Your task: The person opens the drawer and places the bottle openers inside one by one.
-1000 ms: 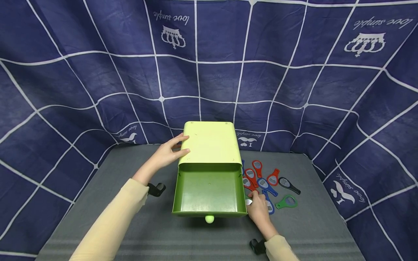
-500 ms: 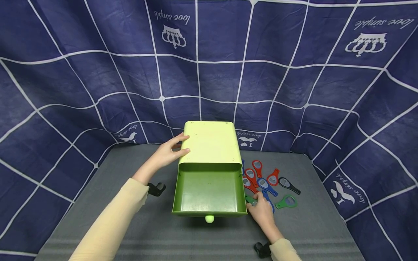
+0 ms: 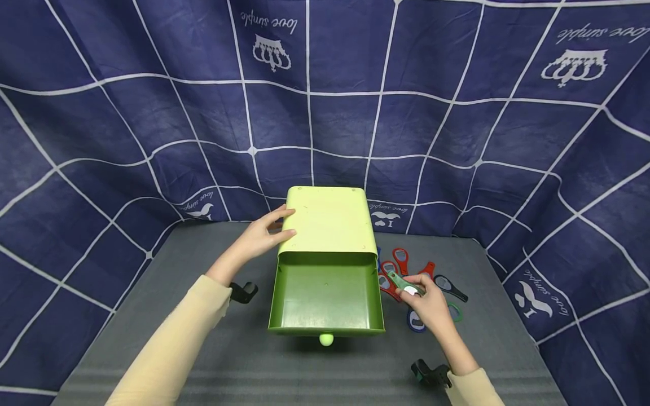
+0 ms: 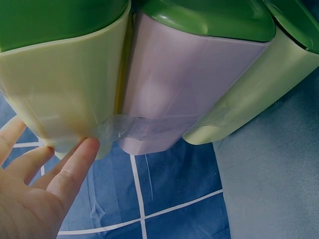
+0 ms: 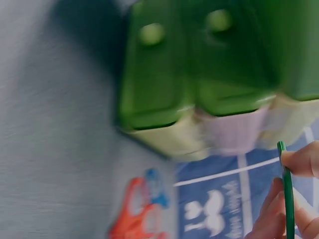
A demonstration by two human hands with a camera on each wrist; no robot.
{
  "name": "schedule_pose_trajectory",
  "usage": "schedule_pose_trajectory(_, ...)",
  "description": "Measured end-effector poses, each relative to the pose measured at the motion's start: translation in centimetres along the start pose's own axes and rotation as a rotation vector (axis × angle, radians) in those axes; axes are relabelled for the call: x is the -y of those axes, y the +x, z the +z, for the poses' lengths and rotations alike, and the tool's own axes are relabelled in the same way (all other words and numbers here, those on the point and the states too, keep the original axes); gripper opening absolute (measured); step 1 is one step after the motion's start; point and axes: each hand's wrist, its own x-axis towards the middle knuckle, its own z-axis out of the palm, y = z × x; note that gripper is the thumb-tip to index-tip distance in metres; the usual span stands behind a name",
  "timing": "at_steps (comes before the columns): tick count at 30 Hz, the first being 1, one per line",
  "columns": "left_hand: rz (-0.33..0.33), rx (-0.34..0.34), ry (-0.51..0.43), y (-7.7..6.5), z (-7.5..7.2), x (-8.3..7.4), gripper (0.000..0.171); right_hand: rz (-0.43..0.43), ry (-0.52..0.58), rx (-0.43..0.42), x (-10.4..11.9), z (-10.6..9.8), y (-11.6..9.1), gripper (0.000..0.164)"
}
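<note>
A small drawer unit with a pale green top (image 3: 327, 220) stands mid-table, its green top drawer (image 3: 325, 290) pulled out with nothing inside. My left hand (image 3: 260, 237) rests on the unit's upper left edge. In the left wrist view its straight fingers (image 4: 75, 172) touch the pale green casing. To the right of the drawer, my right hand (image 3: 431, 304) pinches a green bottle opener (image 3: 398, 282) between thumb and fingers, raised above the others. The right wrist view shows that opener (image 5: 288, 199) edge-on. Beneath lie several red and blue openers, some partly hidden by the hand.
A black opener (image 3: 451, 287) and another green opener (image 3: 455, 312), partly covered, lie right of my right hand. Below the top tier sit a pink tier (image 4: 194, 74) and another pale green one (image 4: 249, 94). A blue checked curtain (image 3: 335, 124) hangs behind the grey table (image 3: 218, 355).
My right hand has picked the green bottle opener up from beside the drawer and moved up and to the right with it. The left hand has stayed on the unit.
</note>
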Motion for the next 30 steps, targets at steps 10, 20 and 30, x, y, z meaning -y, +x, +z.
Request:
schedule_pose_trajectory(10, 0.012, -0.004, 0.009, 0.1, 0.1, 0.1, 0.06, -0.084, 0.16, 0.117, 5.6, -2.7, -0.9, 0.042)
schedule_pose_trajectory(20, 0.005, 0.004, 0.015, 0.1, 0.0, 0.0, 0.06, -0.191, 0.198, 0.382, 9.5, -0.7, -1.4, 0.035)
schedule_pose_trajectory(30, 0.007, 0.01, -0.008, 0.1, 0.0, 0.0, 0.06, -0.356, -0.083, 0.567, 10.8, 2.9, -2.2, 0.017)
